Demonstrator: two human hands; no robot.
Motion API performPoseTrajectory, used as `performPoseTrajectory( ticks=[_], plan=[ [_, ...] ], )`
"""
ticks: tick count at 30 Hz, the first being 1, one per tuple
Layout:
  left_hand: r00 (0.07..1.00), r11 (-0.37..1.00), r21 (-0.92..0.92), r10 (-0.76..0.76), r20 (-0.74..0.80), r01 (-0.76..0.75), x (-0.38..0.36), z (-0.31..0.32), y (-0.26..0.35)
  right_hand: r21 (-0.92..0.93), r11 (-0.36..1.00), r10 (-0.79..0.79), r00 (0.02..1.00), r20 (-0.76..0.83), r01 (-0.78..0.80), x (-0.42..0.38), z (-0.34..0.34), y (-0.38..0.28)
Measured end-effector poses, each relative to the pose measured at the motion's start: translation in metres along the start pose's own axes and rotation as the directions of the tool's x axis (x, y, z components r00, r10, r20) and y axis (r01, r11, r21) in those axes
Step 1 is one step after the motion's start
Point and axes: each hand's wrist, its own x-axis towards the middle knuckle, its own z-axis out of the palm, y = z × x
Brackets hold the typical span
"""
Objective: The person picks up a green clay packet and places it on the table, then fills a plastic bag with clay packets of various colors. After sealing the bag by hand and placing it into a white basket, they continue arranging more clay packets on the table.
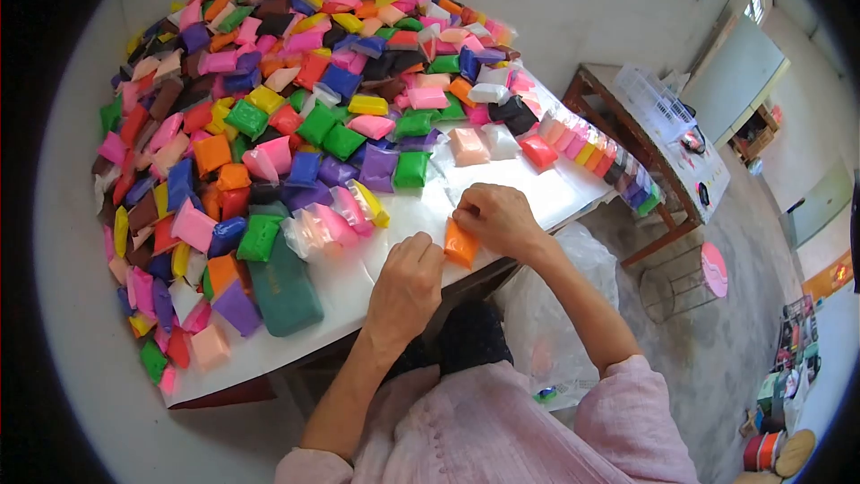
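Observation:
An orange clay-like packet (460, 244) in clear wrap is between my hands at the table's front edge. My right hand (498, 218) has its fingers closed on the packet's upper right end. My left hand (408, 285) is pinched at its left edge, where the fingers partly hide the wrap. Beyond them lie a peach packet (469, 147), a clear-white packet (502, 142) and a red packet (539, 151). Left of my left hand are a pink packet (333, 226) and a dark green box-like object (285, 289).
A big heap of colourful packets (343, 141) covers the white table's (358, 291) left and back. A row of packets (598, 157) runs along its right edge. A clear plastic bag (564, 296) hangs below. Further right are a wooden table (667, 139) and a pink-topped stool (714, 270).

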Motion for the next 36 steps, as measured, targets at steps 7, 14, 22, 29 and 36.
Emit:
performPoseTrajectory(
  ticks=[7,14,22,29,36],
  plan=[
    [0.999,0.999,-0.020,-0.044,-0.023,0.044,-0.002,0.003,-0.002,-0.051,0.915,-0.403,0.906,-0.129,0.400,-0.026,-0.017,-0.012],
    [0.999,0.998,-0.044,-0.044,-0.025,0.043,-0.003,0.001,-0.002,-0.008,0.878,-0.479,0.877,-0.031,0.479,-0.051,0.016,-0.010],
    [0.998,0.997,-0.013,-0.070,0.002,0.070,-0.004,0.000,0.001,0.193,0.950,-0.203,0.954,-0.220,0.246,-0.058,-0.011,-0.004],
    [0.999,0.999,-0.020,-0.033,-0.034,0.033,-0.004,0.000,-0.001,-0.092,0.939,-0.337,0.941,-0.032,0.333,-0.069,0.020,-0.006],
    [0.999,0.999,-0.034,-0.025,-0.035,0.024,-0.005,-0.001,-0.001,-0.158,0.923,-0.357,0.934,-0.013,0.351,-0.068,0.014,-0.006]
  ],
)
